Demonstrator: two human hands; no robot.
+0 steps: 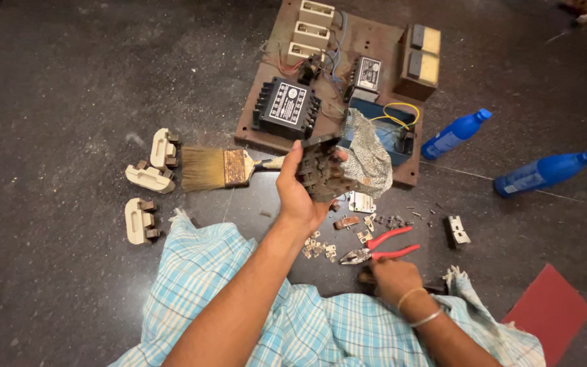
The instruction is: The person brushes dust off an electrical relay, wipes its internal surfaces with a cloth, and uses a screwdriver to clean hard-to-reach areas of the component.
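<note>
A: Head view. What did the left hand (pixel 298 194) hold?

B: It was closed round a dark ribbed electrical block (pixel 319 175), raised above the floor (pixel 62 88), a grey rag (pixel 369 160) touching it.

A: The right hand (pixel 392 278)?

B: Low near the red-handled pliers (pixel 380 249); grip could not be told.

A: Labels?

B: White label on the black box (pixel 285 105) on the brown board (pixel 253 126).

A: Counts?

B: Two blue bottles (pixel 543 173), three cream fuse carriers (pixel 148 178), one paintbrush (pixel 222 168), scattered small metal parts (pixel 321 249).
</note>
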